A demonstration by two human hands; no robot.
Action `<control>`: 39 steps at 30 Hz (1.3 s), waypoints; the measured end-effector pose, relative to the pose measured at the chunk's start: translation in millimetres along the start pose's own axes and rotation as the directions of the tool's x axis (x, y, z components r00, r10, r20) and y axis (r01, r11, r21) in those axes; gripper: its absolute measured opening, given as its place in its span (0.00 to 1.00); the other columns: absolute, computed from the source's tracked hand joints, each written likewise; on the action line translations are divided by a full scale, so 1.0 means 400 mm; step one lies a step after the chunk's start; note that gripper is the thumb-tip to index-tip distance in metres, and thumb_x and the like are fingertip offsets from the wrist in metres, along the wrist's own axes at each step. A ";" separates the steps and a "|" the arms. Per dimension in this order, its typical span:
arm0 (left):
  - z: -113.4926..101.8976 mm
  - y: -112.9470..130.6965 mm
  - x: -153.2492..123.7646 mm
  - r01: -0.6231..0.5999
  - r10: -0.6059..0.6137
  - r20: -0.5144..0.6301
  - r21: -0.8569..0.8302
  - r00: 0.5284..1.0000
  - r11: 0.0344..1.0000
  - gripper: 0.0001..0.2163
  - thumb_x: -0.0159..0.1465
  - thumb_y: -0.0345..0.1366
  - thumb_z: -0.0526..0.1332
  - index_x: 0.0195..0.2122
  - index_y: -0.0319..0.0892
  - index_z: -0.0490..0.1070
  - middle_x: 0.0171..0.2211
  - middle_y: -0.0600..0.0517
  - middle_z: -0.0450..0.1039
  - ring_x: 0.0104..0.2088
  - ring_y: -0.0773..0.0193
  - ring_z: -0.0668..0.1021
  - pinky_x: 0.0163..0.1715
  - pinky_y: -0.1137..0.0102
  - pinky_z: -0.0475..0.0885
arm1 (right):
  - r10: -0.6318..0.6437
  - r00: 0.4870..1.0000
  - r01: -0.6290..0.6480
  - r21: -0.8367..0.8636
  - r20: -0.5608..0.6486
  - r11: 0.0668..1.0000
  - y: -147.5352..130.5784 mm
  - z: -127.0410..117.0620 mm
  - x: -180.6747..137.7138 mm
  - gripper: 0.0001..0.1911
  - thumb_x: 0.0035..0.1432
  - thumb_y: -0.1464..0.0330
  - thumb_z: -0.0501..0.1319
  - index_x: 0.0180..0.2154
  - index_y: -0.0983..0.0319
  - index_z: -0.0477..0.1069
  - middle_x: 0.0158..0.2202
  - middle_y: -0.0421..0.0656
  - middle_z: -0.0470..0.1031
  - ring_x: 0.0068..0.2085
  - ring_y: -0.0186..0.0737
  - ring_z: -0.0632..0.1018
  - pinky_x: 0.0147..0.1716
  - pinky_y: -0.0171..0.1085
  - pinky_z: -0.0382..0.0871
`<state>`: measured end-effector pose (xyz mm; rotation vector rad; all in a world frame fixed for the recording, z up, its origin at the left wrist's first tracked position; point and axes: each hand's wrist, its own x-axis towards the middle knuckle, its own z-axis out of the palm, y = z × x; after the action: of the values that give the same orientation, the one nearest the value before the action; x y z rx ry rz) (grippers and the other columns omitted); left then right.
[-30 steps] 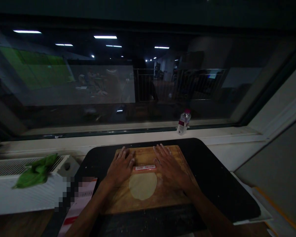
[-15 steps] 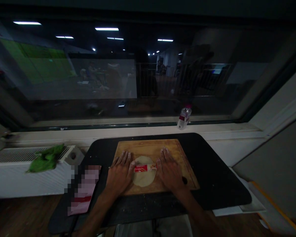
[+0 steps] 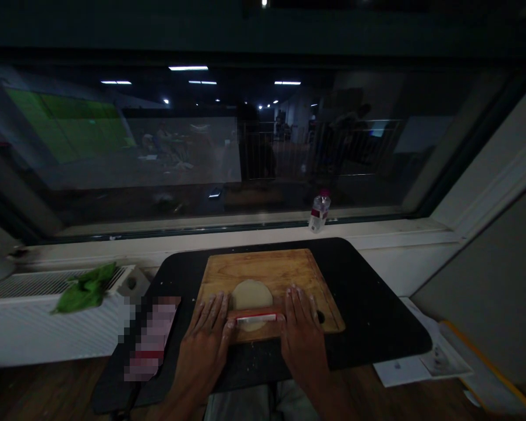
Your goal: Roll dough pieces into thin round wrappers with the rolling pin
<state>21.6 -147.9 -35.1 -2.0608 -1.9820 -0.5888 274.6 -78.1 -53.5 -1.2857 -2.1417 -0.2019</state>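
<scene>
A flat round of dough (image 3: pixel 252 293) lies on the wooden cutting board (image 3: pixel 263 261). Across its near part rests a rolling pin (image 3: pixel 256 319) with a red-and-white label around its middle. My left hand (image 3: pixel 207 333) lies palm down over the pin's left end, fingers stretched forward. Over the right end, my right hand (image 3: pixel 303 330) is also flat, its fingers extended and dusted with white powder. Both hands press on the pin from above without wrapping round it. The palms hide the pin's ends.
The board sits on a black table (image 3: pixel 359 304). A pink-and-red packet (image 3: pixel 151 339), partly blurred out, lies at its left. A plastic bottle (image 3: pixel 319 211) stands on the windowsill. A green cloth (image 3: pixel 85 286) hangs over the radiator (image 3: pixel 48 327).
Both hands have drawn toward me with the rolling pin, from the middle of the dough to its near part. The pin has turned, so its label shows a different side.
</scene>
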 end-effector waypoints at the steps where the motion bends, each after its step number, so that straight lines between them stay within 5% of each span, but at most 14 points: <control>1: 0.000 0.002 -0.006 0.009 -0.009 0.002 -0.005 1.000 1.000 0.27 0.79 0.45 0.48 0.76 0.45 0.62 0.74 0.45 0.66 0.75 0.50 0.68 0.76 0.47 0.63 | -0.002 1.000 0.002 0.004 0.002 1.000 -0.001 -0.005 -0.006 0.37 0.79 0.63 0.49 0.81 0.63 0.38 0.78 0.55 0.57 0.78 0.58 0.58 0.75 0.63 0.56; 6: 0.005 0.001 0.020 0.047 -0.047 0.015 -0.023 0.999 0.999 0.27 0.79 0.44 0.47 0.76 0.45 0.62 0.74 0.46 0.66 0.75 0.50 0.67 0.77 0.44 0.60 | -0.006 0.999 0.005 0.017 0.051 1.000 0.004 -0.007 0.022 0.38 0.79 0.63 0.49 0.81 0.64 0.36 0.78 0.56 0.57 0.78 0.60 0.58 0.76 0.66 0.51; 17: 0.045 -0.043 0.167 0.069 -0.070 0.036 0.025 0.997 0.997 0.26 0.79 0.46 0.46 0.73 0.46 0.68 0.73 0.46 0.68 0.77 0.47 0.63 0.75 0.45 0.61 | 0.027 0.980 -0.031 0.019 0.200 0.999 0.032 0.048 0.181 0.31 0.79 0.63 0.48 0.78 0.62 0.56 0.76 0.54 0.63 0.79 0.59 0.56 0.77 0.67 0.41; 26: 0.068 -0.068 0.281 0.137 -0.140 0.084 0.045 0.987 0.990 0.26 0.79 0.44 0.44 0.71 0.46 0.70 0.71 0.42 0.71 0.76 0.40 0.63 0.71 0.39 0.64 | 0.048 0.945 -0.056 0.016 0.323 0.998 0.054 0.092 0.305 0.29 0.79 0.60 0.47 0.74 0.59 0.64 0.75 0.52 0.66 0.78 0.61 0.57 0.75 0.68 0.44; 35: 0.066 -0.086 0.358 0.047 -0.057 0.111 0.093 0.992 0.995 0.24 0.78 0.37 0.45 0.68 0.41 0.72 0.69 0.39 0.72 0.74 0.41 0.65 0.70 0.41 0.66 | 0.090 0.910 -0.088 -0.022 0.405 0.996 0.067 0.128 0.393 0.29 0.80 0.57 0.46 0.74 0.58 0.65 0.74 0.55 0.66 0.77 0.65 0.59 0.72 0.71 0.49; 39: 0.067 -0.089 0.399 0.124 -0.127 0.097 0.036 0.987 0.992 0.23 0.80 0.40 0.44 0.63 0.41 0.75 0.64 0.40 0.77 0.70 0.47 0.71 0.68 0.48 0.70 | 0.140 0.866 -0.126 -0.061 0.481 0.990 0.054 0.116 0.420 0.31 0.81 0.57 0.43 0.75 0.60 0.63 0.76 0.55 0.62 0.78 0.65 0.55 0.72 0.71 0.48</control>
<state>-8.6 9.9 5.6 -1.9950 -2.1760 -0.4851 217.2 77.7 3.6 -1.6283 -2.4500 0.1717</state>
